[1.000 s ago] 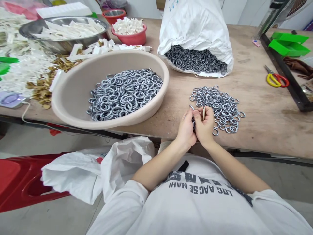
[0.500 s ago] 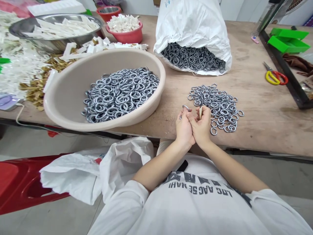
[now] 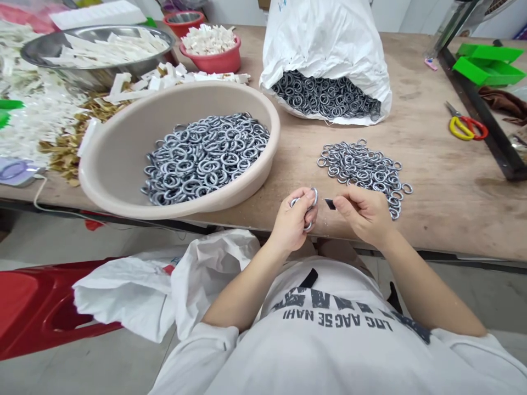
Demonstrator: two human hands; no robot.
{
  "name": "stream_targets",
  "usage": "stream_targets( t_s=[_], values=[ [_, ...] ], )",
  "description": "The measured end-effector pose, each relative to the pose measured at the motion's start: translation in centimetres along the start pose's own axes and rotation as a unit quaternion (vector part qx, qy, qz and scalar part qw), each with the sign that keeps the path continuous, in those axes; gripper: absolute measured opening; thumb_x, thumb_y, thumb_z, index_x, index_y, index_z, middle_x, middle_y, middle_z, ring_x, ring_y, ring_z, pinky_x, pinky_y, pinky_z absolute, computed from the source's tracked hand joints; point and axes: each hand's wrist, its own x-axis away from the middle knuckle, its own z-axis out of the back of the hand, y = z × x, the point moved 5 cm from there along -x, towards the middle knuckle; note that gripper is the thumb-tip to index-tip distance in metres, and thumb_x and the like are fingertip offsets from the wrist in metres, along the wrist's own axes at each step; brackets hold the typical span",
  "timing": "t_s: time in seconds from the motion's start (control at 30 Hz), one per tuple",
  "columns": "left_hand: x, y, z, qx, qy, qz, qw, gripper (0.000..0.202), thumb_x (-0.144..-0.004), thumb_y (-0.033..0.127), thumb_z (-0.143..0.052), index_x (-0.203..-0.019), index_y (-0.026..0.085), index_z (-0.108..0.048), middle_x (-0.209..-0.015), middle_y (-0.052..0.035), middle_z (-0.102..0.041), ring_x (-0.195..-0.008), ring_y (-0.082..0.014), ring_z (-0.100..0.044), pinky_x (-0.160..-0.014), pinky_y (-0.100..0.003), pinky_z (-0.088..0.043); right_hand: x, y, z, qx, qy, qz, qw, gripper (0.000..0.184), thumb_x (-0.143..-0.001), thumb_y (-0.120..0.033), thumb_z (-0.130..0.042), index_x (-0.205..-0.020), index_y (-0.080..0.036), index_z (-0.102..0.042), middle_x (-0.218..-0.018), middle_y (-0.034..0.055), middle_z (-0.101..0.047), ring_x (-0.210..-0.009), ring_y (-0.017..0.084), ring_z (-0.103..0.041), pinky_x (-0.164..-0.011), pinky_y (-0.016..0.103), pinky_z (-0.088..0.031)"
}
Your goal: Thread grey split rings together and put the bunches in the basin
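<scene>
My left hand (image 3: 294, 216) is closed around several grey rings (image 3: 315, 196) that stick out between thumb and fingers, just above the table's front edge. To its right, my right hand (image 3: 366, 214) is closed on a small flat dark blade-like piece (image 3: 330, 203), whose end points toward the left hand. Most of that piece is hidden in the fingers. The hands are apart. Behind the right hand lies a loose pile of grey rings (image 3: 362, 163) on the table, partly covered by it.
A beige basin (image 3: 111, 164) of grey rings stands at left. At the back, a white sack (image 3: 321, 38) spills darker rings. Scissors (image 3: 465, 126) and green trays (image 3: 481, 68) lie at right. White pieces (image 3: 37, 115), a metal bowl (image 3: 99, 74) and a red bowl (image 3: 222, 61) crowd the left.
My hands were together and have separated. The left moved left, with its rings now more visible; the right moved right, and the dark end of its piece now shows.
</scene>
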Motion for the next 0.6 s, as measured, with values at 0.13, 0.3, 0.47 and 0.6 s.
stream_targets(
  t_s=[0.13,0.3,0.47,0.6],
  values=[
    [0.5,-0.2,-0.1,-0.015,-0.024,0.0,1.0,0.03,-0.078,0.042,-0.074,-0.072,0.019,-0.056,-0.045,0.0085,-0.037,-0.039,-0.0039,-0.026,-0.038,-0.014,-0.021,0.2,-1.2,-0.2,0.002,-0.022,0.026,0.999,0.036,-0.099,-0.045,-0.051,-0.076,-0.021,-0.065,-0.065,-0.0008,-0.06,-0.058,0.011,-0.048,-0.059,0.027,-0.033],
    [1.0,-0.4,0.0,-0.014,-0.032,0.009,0.999,0.033,-0.076,0.044,-0.076,-0.07,0.019,-0.054,-0.045,0.0086,-0.036,-0.038,-0.0036,-0.027,-0.039,-0.014,-0.021,0.3,-1.3,-0.9,-0.027,-0.047,0.008,0.998,0.037,-0.098,-0.046,-0.05,-0.076,-0.021,-0.064,-0.064,-0.0018,-0.058,-0.058,0.011,-0.047,-0.058,0.027,-0.033],
    [2.1,-0.7,-0.8,-0.017,-0.098,0.028,0.995,0.036,-0.075,0.044,-0.078,-0.069,0.017,-0.056,-0.048,0.007,-0.038,-0.041,-0.0034,-0.03,-0.041,-0.015,-0.023,-0.4,1.0,-1.0,-0.078,-0.011,-0.06,0.995,0.043,-0.096,-0.055,-0.051,-0.071,-0.02,-0.059,-0.06,-0.0033,-0.048,-0.058,0.012,-0.043,-0.057,0.027,-0.033],
    [2.2,-0.8,-0.9,-0.003,-0.096,0.023,0.995,0.035,-0.08,0.045,-0.074,-0.07,0.018,-0.054,-0.049,0.0071,-0.037,-0.041,-0.0039,-0.028,-0.041,-0.015,-0.024,-0.6,1.4,-1.3,-0.179,0.03,-0.087,0.98,0.038,-0.093,-0.059,-0.055,-0.086,-0.022,-0.062,-0.073,-0.0011,-0.054,-0.064,0.014,-0.047,-0.059,0.028,-0.036]
  ],
)
